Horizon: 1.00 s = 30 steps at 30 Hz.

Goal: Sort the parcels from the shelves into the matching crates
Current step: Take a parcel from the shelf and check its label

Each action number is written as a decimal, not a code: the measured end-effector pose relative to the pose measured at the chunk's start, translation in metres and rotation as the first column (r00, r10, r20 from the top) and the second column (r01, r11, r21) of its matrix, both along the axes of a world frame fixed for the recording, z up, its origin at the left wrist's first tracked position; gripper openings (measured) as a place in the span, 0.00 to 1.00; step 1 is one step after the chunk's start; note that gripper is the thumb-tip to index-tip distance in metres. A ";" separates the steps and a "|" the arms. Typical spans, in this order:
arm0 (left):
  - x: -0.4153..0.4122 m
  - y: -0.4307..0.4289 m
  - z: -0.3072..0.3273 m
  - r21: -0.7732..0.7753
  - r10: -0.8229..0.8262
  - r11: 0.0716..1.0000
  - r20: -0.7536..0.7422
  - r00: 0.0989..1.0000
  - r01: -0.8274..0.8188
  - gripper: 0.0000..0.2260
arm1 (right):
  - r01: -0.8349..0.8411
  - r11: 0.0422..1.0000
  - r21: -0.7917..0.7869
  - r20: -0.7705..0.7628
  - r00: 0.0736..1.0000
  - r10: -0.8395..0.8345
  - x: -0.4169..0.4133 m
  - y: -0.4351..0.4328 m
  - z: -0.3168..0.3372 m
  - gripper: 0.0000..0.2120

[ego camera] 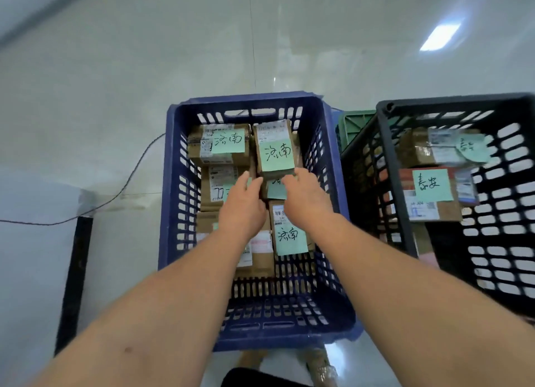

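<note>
The right hand point(307, 197) is reaching forward with its fingers curling over the near edge of a small brown cardboard parcel with a green handwritten note point(276, 150). Its fingertips are hiding under that edge. The left hand point(243, 205) is lying just beside it, with its fingers nearly straight and their tips touching the parcel's near left corner. Its thumb is not showing.

The held parcel is sitting in the far right part of a deep blue plastic crate with slotted walls point(173, 201), resting on other parcels and standing higher than them. Directly under the hands a second green note point(276, 188) is peeking out, its writing mostly covered. A far-left brown parcel with a green note point(223, 146) and a near brown parcel with a green note point(289, 231) are lying in the same crate. A white-labelled brown parcel point(220, 184) is disappearing partly behind the left hand.

To the right a black slotted plastic crate point(396, 166) is running off the frame edge. It is holding a flat brown parcel with a green note point(431, 194) and, beyond it, a blurred taped parcel point(434, 147) whose note is unreadable. Between the two crates only a corner of a green plastic crate point(351, 123) is showing.

A thin dark cable point(130, 178) is trailing across the glossy white floor point(115, 68). At the bottom edge a dark rounded object point(254, 378) is cut off, and what it is cannot be told.
</note>
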<state>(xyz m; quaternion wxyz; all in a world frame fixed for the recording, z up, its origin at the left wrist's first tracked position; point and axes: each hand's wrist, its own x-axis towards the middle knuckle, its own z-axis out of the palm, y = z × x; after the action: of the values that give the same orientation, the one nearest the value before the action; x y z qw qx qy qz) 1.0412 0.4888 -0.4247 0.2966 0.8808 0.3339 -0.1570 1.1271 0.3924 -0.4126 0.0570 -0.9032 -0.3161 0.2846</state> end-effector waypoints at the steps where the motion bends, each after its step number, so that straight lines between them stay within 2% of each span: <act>1: -0.011 -0.005 0.012 0.016 -0.004 1.000 -0.022 1.000 0.005 0.25 | -0.046 0.999 -0.029 0.002 0.999 0.046 -0.009 -0.006 0.011 0.22; 5: -0.054 -0.027 0.058 0.102 0.009 0.995 -0.083 0.997 0.000 0.28 | -0.187 0.980 -0.074 0.010 0.982 0.188 -0.044 -0.027 0.054 0.19; 13: -0.144 -0.088 0.134 0.334 0.225 0.925 -0.094 0.970 -0.183 0.31 | -0.460 0.887 0.037 0.175 0.877 0.448 -0.110 -0.055 0.131 0.29; 20: -0.231 -0.114 0.188 0.438 0.457 0.818 -0.104 0.884 -0.372 0.31 | -0.705 0.701 0.108 0.307 0.694 0.652 -0.178 -0.053 0.185 0.31; 27: -0.329 -0.140 0.229 0.501 0.656 0.667 -0.042 0.754 -0.552 0.31 | -0.870 0.481 0.105 0.367 0.484 0.794 -0.268 -0.045 0.220 0.27; 30: -0.383 -0.167 0.241 0.511 0.740 0.588 -0.027 0.672 -0.627 0.31 | -0.927 0.363 0.090 0.386 0.369 0.846 -0.321 -0.055 0.229 0.25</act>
<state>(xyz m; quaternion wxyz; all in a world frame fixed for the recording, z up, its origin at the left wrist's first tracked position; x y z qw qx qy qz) 0.6581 0.3220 -0.1834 0.0740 0.7002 0.7083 -0.0498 0.8060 0.3377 -0.1831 -0.0187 -0.5939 -0.7991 0.0914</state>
